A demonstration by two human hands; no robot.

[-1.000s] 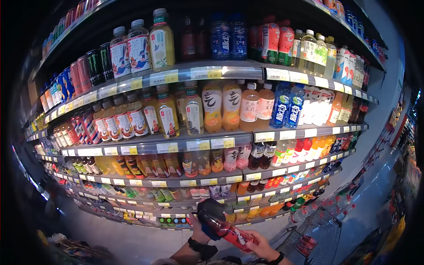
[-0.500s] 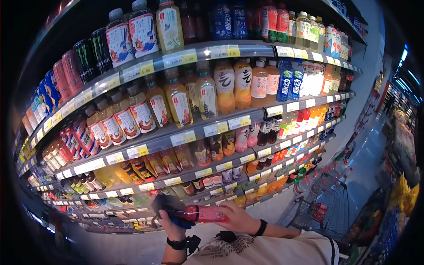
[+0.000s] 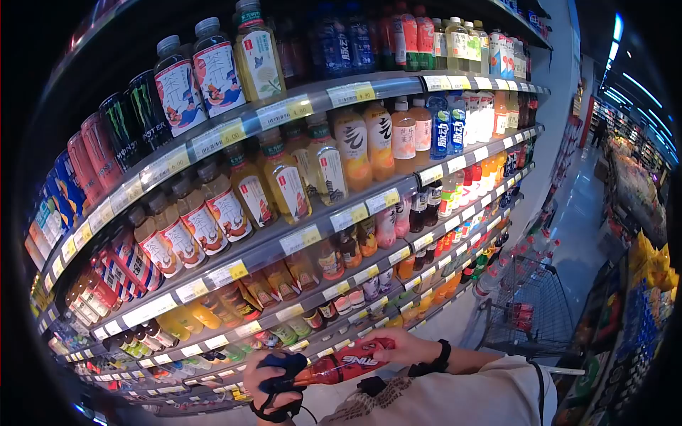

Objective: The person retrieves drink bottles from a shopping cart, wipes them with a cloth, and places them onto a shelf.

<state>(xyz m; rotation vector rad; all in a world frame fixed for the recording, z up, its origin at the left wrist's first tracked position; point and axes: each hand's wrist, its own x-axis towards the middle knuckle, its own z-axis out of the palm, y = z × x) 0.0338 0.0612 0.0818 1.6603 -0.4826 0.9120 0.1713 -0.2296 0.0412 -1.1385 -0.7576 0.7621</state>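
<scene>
A red drink bottle with a "STING" label (image 3: 348, 363) lies tilted across in front of me, its narrower end to the left. My right hand (image 3: 406, 347) is closed around the right end of the bottle. At the other end, my left hand (image 3: 261, 378) grips a dark blue, cloth-like item (image 3: 285, 370) pressed against the bottle's neck. That item covers the bottle's top, so the cap is hidden. A dark band (image 3: 430, 361) circles my right wrist, and a black strap hangs at the left one.
Curved store shelves (image 3: 387, 206) full of drink bottles and cans rise ahead, with price tags along their edges. At right stands a wire shopping cart (image 3: 529, 302) with red items in it. Beyond it an aisle (image 3: 584, 184) runs back past yellow packages (image 3: 650, 273).
The bottle has turned so its "STING" lettering shows, and it sits lower and tilts more. My left hand has moved down and left. The view has shifted slightly.
</scene>
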